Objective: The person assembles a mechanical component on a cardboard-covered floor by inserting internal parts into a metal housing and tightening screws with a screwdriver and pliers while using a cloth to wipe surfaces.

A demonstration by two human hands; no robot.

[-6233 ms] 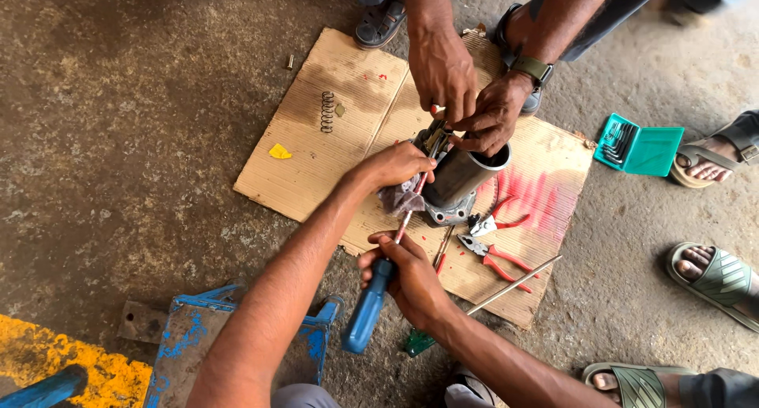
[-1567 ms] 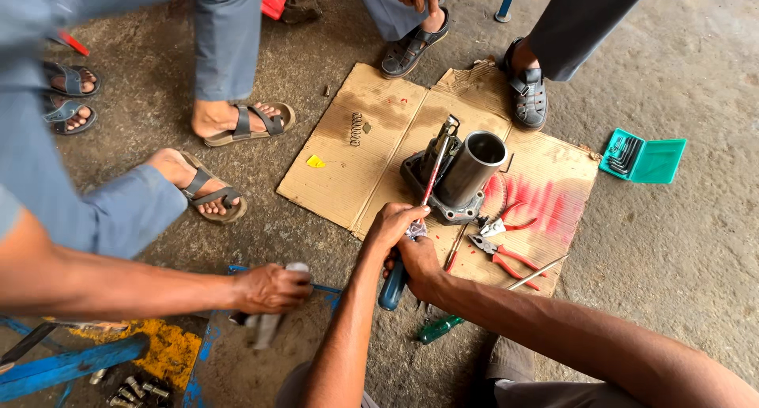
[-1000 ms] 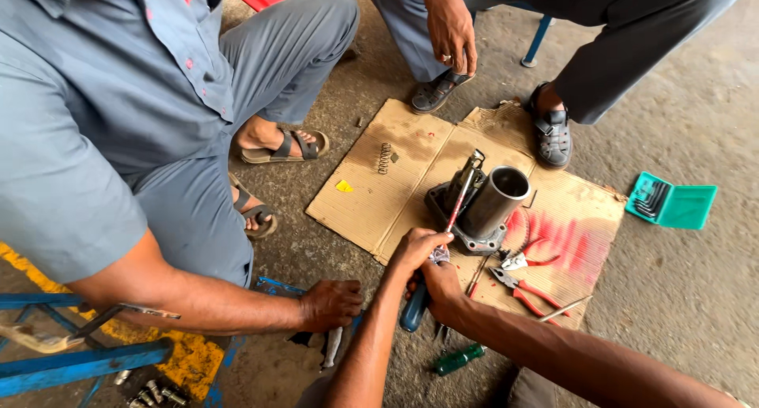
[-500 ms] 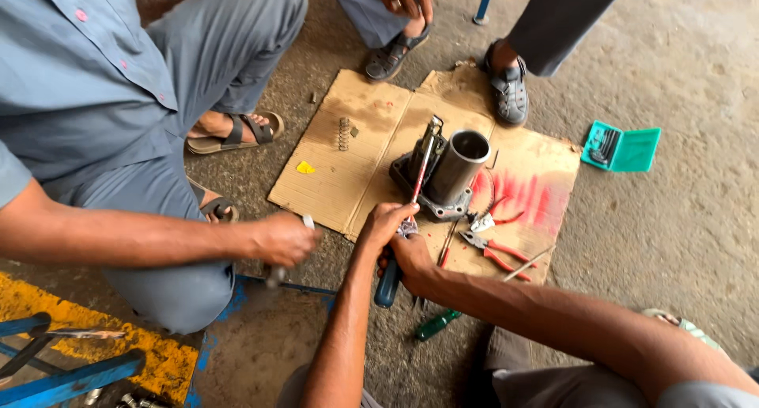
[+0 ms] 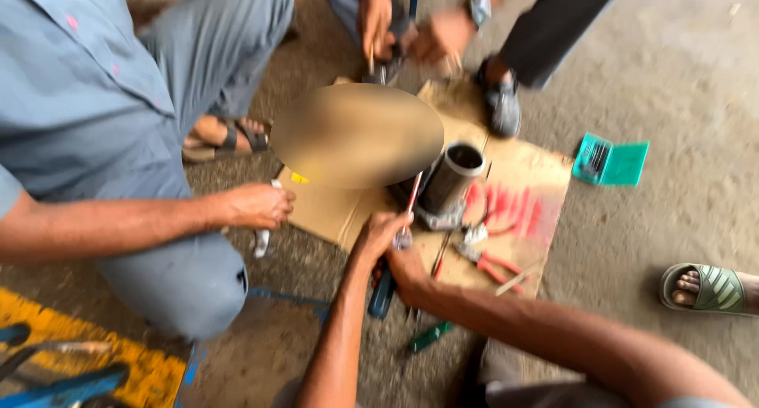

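My left hand and my right hand are closed together around the lower end of a thin red and silver rod. The rod leans up against a grey metal cylinder part, which stands on a sheet of cardboard. A blue-handled tool lies under my hands at the cardboard's near edge. Whether my right hand also touches it is hidden.
A co-worker in grey-blue crouches at the left, one hand holding a metal tool. Another person's hands reach in at the top. Red pliers, a green screwdriver, a teal case and a sandalled foot lie around.
My hands stay on the rod. The co-worker's hand with the metal tool has come closer to the cardboard. The person at the top has lowered both hands toward the work.
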